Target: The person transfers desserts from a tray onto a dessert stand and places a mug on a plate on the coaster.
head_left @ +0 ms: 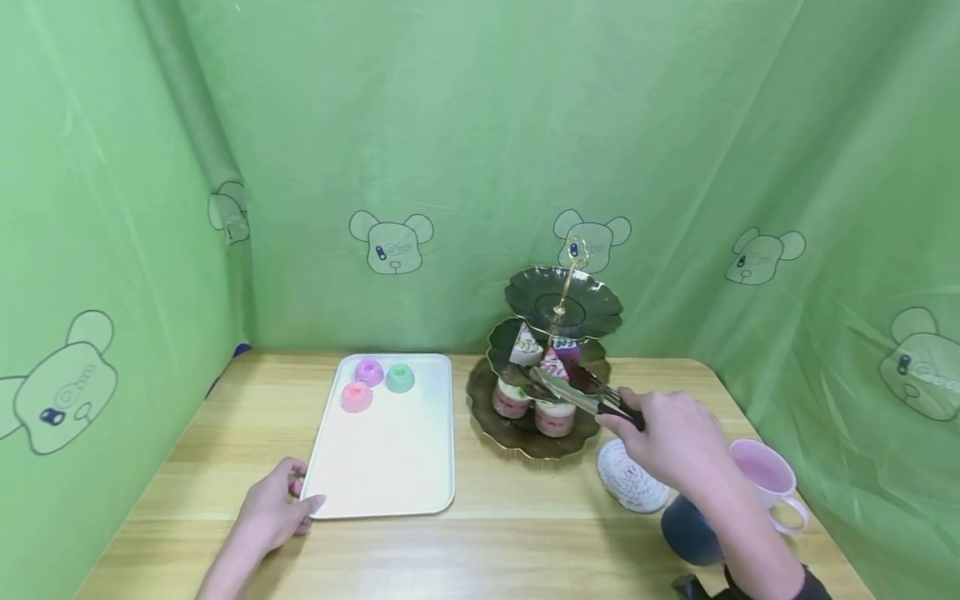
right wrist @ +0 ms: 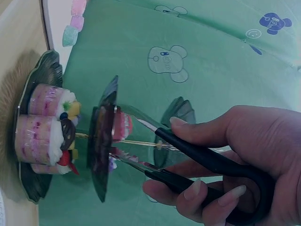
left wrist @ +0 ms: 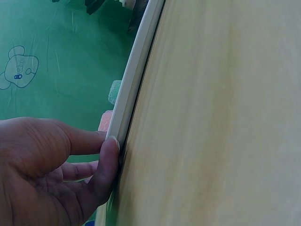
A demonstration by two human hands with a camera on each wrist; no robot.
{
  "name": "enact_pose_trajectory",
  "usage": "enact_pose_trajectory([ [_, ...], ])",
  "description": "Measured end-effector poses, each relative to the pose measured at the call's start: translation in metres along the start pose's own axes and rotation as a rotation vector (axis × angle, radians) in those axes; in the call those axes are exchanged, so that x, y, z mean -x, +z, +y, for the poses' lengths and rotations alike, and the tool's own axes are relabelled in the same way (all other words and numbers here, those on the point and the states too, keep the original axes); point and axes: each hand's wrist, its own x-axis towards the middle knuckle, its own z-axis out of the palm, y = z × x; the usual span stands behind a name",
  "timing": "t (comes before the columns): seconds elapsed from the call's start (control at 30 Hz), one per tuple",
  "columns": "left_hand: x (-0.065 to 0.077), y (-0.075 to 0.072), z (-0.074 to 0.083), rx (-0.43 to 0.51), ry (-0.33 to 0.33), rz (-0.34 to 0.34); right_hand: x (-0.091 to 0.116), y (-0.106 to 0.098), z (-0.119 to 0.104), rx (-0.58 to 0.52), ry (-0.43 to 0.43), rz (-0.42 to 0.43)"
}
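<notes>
At the near left corner of a white tray [head_left: 382, 458], my left hand [head_left: 272, 507] pinches the rim between thumb and fingers. On the tray's far end sit a purple [head_left: 369, 372], a pink [head_left: 357, 397] and a green ring-shaped sweet [head_left: 400, 379]. My right hand [head_left: 678, 433] grips black-handled tongs [right wrist: 202, 155]. Their spread tips reach over the middle tier of a dark three-tier stand [head_left: 592, 312], on either side of a red-pink cake slice [right wrist: 124, 126]. A pale triangular slice [head_left: 525, 347] stands left of it. Round layered cakes [head_left: 555, 420] occupy the bottom tier.
Under and beside my right forearm are a white patterned rounded object [head_left: 632, 477], a dark blue cup [head_left: 688, 533] and a pink mug [head_left: 765, 465] with its handle toward me. Green curtains [head_left: 465, 150] hang behind and along both sides of the wooden table [head_left: 517, 550].
</notes>
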Motion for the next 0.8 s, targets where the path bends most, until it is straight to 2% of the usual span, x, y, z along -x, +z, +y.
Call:
enact_pose_trajectory([
  [0.23,-0.001,0.0,-0.001,0.006,-0.002,-0.001,0.019,-0.022,-0.014,-0.021,-0.009,0.071],
  [0.4,-0.001,0.0,-0.002,0.013,-0.011,0.006,0.024,-0.018,-0.04,-0.059,-0.068,0.104],
  [0.5,-0.001,0.0,-0.003,0.018,-0.014,0.007,0.019,-0.002,-0.058,-0.085,-0.099,0.078],
  [0.6,-0.001,0.0,-0.004,0.021,-0.017,0.006,0.009,0.022,-0.079,-0.099,-0.12,0.039],
  [0.8,-0.001,0.002,-0.003,0.028,-0.011,0.009,-0.021,0.089,-0.111,-0.092,-0.138,0.018],
])
